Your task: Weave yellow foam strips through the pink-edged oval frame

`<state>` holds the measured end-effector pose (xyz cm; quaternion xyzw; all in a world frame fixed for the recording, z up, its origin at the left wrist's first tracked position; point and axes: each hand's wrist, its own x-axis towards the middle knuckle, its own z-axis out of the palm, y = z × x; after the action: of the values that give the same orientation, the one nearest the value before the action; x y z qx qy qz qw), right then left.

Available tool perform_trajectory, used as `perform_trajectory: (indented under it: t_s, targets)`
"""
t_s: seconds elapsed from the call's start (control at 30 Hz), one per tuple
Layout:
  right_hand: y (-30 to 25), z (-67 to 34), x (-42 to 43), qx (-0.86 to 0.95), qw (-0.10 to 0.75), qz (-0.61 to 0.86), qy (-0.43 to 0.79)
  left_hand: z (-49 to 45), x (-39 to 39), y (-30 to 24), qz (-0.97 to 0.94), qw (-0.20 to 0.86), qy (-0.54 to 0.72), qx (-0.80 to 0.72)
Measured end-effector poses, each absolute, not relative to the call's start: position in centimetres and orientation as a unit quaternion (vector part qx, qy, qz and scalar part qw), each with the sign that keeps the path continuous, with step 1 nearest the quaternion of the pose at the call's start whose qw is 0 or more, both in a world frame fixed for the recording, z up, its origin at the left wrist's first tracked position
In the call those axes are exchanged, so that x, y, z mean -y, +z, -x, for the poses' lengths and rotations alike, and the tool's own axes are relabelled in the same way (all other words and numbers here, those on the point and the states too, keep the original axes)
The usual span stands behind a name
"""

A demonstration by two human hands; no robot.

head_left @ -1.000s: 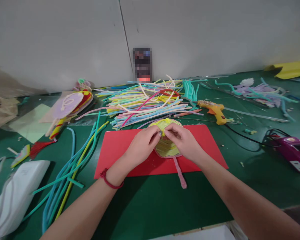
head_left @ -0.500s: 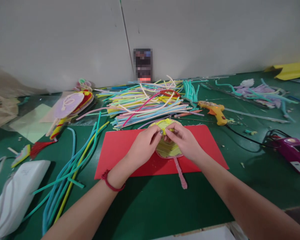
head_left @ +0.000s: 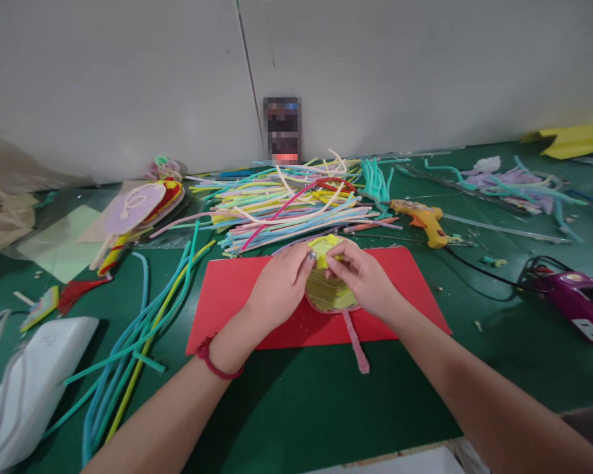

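Note:
A round disc covered in yellow pipe cleaner (head_left: pixel 329 289), with a pink fuzzy stem (head_left: pixel 354 345) at its near side, lies on a red sheet (head_left: pixel 232 296). My left hand (head_left: pixel 279 286), with a red cord at the wrist, presses on the disc's left edge with fingers curled. My right hand (head_left: pixel 363 276) pinches a yellow strand at the disc's top. Both hands meet over the disc's far part.
A heap of coloured pipe cleaners (head_left: pixel 286 197) lies behind the sheet. A yellow glue gun (head_left: pixel 422 217) and a purple tool (head_left: pixel 573 296) lie to the right, finished discs (head_left: pixel 141 204) at left, long teal strands (head_left: pixel 128 342) and a white object (head_left: pixel 34 375) near left.
Both hands have shifted slightly toward the disc's far edge; more of the disc's near part shows now. The disc and sheet stay put.

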<state>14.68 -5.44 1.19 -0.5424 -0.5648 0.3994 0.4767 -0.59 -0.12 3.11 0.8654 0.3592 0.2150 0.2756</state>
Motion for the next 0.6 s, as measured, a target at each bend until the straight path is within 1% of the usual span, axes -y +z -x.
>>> perform_trajectory:
  t_s: [0.07, 0.13, 0.3, 0.43, 0.6]
  targets:
    - [1.12, -14.69, 5.47, 0.57, 0.469, 0.542, 0.401, 0.71, 0.05, 3.14, -0.872, 0.231, 0.221, -0.37]
    - [1.07, -14.7, 5.49, 0.58, 0.46, 0.542, 0.399, 0.75, 0.04, 3.1, -0.881, 0.208, 0.216, -0.366]
    - [0.92, -14.7, 5.49, 0.613, 0.439, 0.543, 0.37, 0.66, 0.17, 2.78, -0.907, 0.182, 0.174, -0.337]
    - [0.81, -14.68, 5.49, 0.62, 0.432, 0.55, 0.354, 0.63, 0.15, 2.61, -0.915, 0.169, 0.171, -0.325]
    - [0.86, -14.6, 5.57, 0.59, 0.432, 0.557, 0.394, 0.61, 0.1, 2.6, -0.918, 0.157, 0.168, -0.323]
